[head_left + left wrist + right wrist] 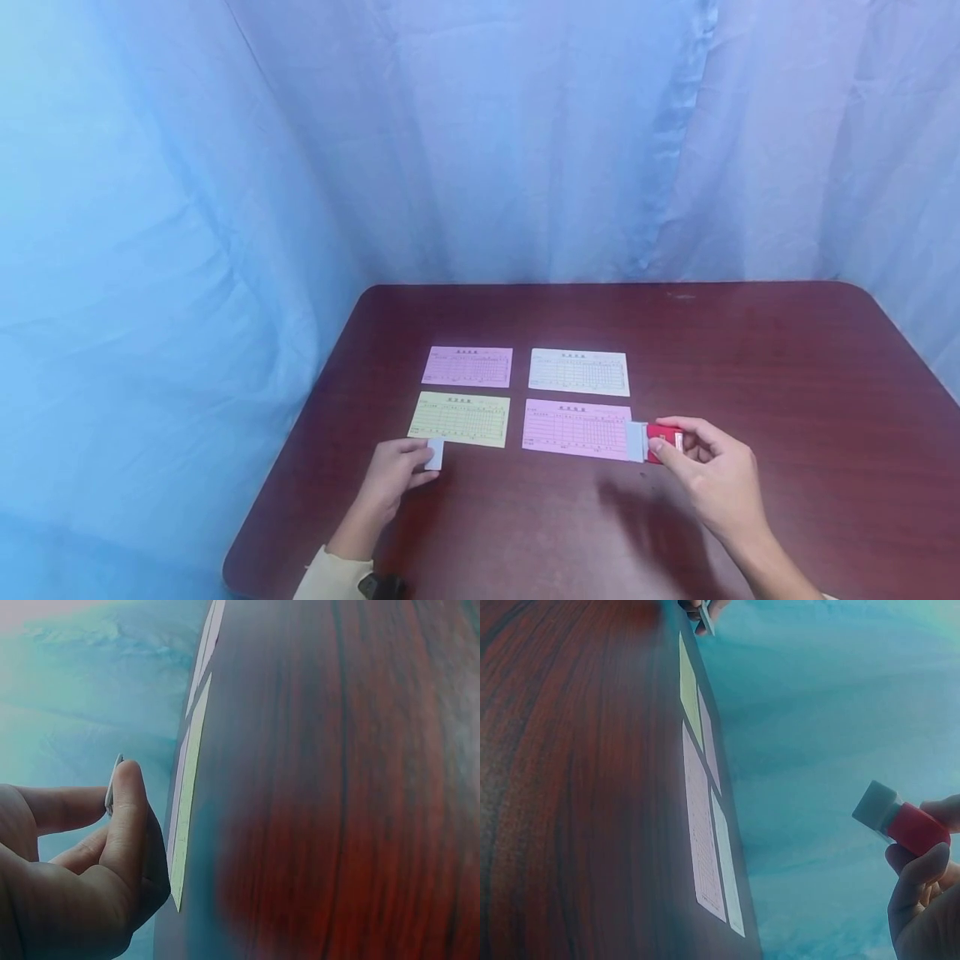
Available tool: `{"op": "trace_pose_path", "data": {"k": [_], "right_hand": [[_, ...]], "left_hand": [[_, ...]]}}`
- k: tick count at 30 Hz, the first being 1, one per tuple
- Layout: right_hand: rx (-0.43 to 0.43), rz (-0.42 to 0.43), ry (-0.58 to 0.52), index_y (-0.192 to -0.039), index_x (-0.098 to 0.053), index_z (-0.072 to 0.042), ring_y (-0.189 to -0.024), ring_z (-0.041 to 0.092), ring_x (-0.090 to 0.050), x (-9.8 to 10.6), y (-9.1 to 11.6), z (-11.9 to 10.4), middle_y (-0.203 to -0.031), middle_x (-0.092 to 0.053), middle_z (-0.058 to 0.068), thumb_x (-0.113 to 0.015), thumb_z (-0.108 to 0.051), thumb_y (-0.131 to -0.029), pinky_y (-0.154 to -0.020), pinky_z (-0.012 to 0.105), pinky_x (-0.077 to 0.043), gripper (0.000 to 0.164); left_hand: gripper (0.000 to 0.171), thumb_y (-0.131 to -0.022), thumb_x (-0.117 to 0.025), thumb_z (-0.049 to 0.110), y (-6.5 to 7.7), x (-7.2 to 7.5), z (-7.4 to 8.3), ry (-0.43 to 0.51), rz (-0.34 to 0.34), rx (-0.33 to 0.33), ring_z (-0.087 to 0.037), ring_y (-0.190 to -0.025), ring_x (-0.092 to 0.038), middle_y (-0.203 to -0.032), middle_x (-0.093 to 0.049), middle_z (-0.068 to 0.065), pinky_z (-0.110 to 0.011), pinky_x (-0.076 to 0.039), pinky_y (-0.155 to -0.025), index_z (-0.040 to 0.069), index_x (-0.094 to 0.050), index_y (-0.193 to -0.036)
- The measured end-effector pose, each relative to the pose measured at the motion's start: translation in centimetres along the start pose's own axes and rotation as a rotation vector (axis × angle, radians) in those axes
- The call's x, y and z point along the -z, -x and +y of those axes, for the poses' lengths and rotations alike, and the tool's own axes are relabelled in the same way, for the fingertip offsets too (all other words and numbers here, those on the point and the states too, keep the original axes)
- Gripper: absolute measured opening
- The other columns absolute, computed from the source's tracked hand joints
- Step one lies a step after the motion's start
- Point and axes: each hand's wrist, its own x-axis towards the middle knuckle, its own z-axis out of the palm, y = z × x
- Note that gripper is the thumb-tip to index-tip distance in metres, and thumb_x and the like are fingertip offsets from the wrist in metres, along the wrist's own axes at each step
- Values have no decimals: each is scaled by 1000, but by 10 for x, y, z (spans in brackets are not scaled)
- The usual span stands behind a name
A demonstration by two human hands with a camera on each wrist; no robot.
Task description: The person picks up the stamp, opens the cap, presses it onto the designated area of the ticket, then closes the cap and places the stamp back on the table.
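My right hand [726, 479] grips a stamp with a red body [664, 442] and a grey end [636, 441], held sideways with the grey end to the left. In the head view that end overlaps the right edge of the lower pink form [576, 429]; the right wrist view shows the stamp [919, 831] raised above the table. A small flat light-grey piece [434, 454] is pinched between thumb and fingers of my left hand [390, 479]. That piece [114, 784] shows edge-on in the left wrist view, above the table near the yellow form [459, 418].
Behind the yellow form lies another pink form [468, 367], and a white form [579, 372] lies to its right. All are printed slips on a dark red wooden table [795, 383]. Blue curtains [487, 150] hang around the table's back and left.
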Motion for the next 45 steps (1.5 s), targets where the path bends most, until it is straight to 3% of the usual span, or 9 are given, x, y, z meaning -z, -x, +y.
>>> {"op": "trace_pose_path", "data": {"k": [15,29,39,45], "right_hand": [[-9,-5,-6,-104,-75,-1,-55,9,-52,-2,0,2,-68,-62,1,-82,0,-80,-49,18,-41,25],[-15,-5,4,-104,-75,-2,-56,8,-51,-2,-1,4,-67,-60,1,-82,0,-80,-48,18,-41,25],[-35,-10,-6,-104,-75,-2,-55,8,-52,-3,-1,3,-67,-60,1,-82,0,-81,-49,19,-41,25],[-43,-14,-14,-105,-75,-2,-55,9,-52,-4,-1,3,-68,-61,1,-82,0,-81,-49,19,-42,25]], "left_hand": [[34,-93,-62,-2,1,11,-5,-9,27,31,-24,-87,-67,-117,-60,-29,-36,-60,-76,-19,-59,-123],[36,-93,-62,-1,-2,18,-8,-35,45,21,-24,-87,-67,-115,-61,-30,-36,-60,-75,-19,-58,-123],[35,-92,-63,0,-7,28,-12,-102,126,47,-24,-88,-66,-116,-62,-30,-34,-60,-72,-18,-60,-123],[36,-93,-63,0,-8,37,-14,-189,169,45,-25,-88,-68,-122,-61,-33,-33,-60,-71,-17,-60,-125]]}}
